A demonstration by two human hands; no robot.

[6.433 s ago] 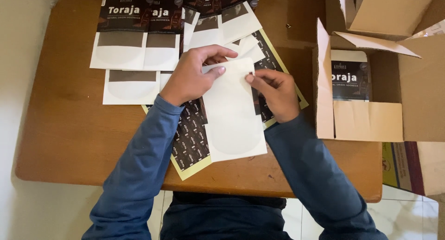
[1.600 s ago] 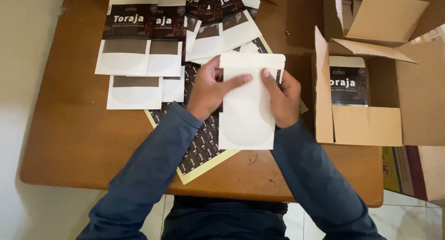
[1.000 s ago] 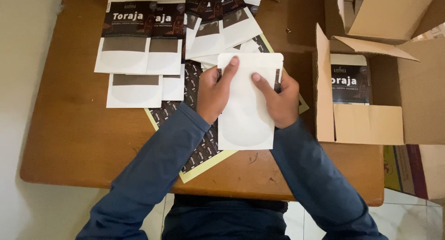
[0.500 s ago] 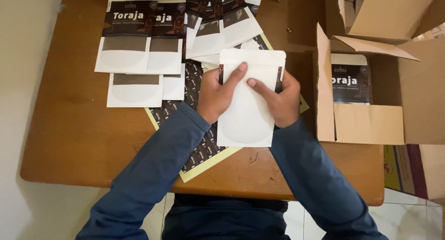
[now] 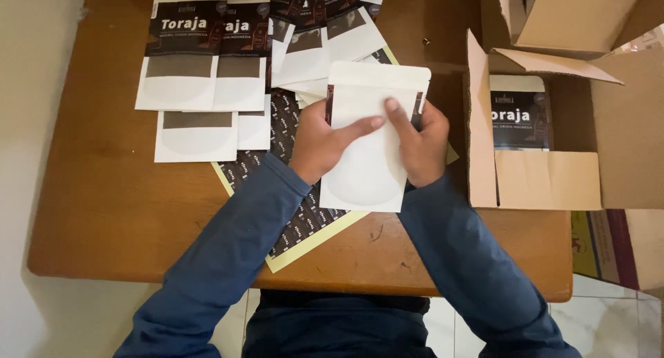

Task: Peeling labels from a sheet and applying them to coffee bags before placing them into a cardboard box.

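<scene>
Both hands pinch a white pouch (image 5: 370, 164) by its side edges, left hand (image 5: 324, 138) and right hand (image 5: 420, 143) with forefingers pressed flat on its face. Beneath the grip lies a dark label sheet (image 5: 301, 216); right of it stands an open cardboard box (image 5: 546, 178).

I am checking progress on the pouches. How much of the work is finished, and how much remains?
Done: several labelled pouches lie in rows at the table's far side, and one stands in the cardboard box. In hand: the left hand and right hand hold a white pouch over the sheet of dark labels. Left: many labels remain on it.
</scene>
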